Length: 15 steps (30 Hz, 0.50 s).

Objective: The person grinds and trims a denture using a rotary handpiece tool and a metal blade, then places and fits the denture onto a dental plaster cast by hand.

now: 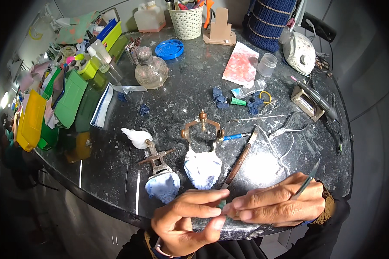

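Now we hold a small green piece (221,203) in our left hand's (183,219) fingertips, our right hand (283,203) gripping a thin tool (307,179).

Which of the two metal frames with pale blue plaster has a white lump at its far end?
The left frame: the white lump is at its far end. The right frame has none there.

green piece (221,204): largely hidden between left hand (170,222) and right hand (285,202), form undetermined. tool (307,179): lower end concealed. knit (268,26): top cut off.
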Tool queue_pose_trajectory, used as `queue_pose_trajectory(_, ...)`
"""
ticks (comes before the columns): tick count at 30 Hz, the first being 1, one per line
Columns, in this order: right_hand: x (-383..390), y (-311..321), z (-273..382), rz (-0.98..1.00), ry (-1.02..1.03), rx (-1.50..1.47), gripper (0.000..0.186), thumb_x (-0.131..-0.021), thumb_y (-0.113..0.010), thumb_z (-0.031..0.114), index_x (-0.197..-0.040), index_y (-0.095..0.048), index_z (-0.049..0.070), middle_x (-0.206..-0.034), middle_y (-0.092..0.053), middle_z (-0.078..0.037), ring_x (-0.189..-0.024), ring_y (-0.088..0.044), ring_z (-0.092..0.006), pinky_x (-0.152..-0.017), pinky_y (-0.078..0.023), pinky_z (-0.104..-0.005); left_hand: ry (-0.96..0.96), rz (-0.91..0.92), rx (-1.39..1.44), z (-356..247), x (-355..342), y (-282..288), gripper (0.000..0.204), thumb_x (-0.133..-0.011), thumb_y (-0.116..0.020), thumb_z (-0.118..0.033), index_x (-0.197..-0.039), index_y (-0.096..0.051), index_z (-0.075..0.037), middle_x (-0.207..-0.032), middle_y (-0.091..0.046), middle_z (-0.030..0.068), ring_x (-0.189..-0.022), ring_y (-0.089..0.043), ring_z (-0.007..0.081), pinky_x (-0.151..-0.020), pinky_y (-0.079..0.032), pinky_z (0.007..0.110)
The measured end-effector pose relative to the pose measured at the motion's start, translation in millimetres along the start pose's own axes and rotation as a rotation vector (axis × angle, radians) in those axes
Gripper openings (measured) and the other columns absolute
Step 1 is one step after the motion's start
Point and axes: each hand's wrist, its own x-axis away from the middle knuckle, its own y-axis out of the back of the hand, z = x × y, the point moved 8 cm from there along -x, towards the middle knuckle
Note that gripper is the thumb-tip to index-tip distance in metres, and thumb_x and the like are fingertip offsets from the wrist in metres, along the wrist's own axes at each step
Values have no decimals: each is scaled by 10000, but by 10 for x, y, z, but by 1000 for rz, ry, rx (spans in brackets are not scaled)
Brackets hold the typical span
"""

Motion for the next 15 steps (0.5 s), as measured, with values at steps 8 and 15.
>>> queue_pose_trajectory(8, 46, 10, 88, -59, 14, -153, 160, -758, -593, -39, -913, -631, -52, -965, -619, -199, -821, -644, -296, -699, -554, -322, -214, 95, -121, -139, -77, -33, 155, -697, -722, -60, -765, -604, 14, -839, -603, 154, -804, -631, 244, -650, -529, 297)
queue_pose_trajectory(15, 38, -121, 42, 1, -4, -132, 90, -742, -608, -26, -823, -639, -50, -868, -633, -185, -746, -654, -265, -632, -561, -294, -202, 164, -220, -78, -70, -111, 264, -776, -586, -210, -683, -472, 10, -760, -481, 140, -646, -580, 192, -574, -497, 272)
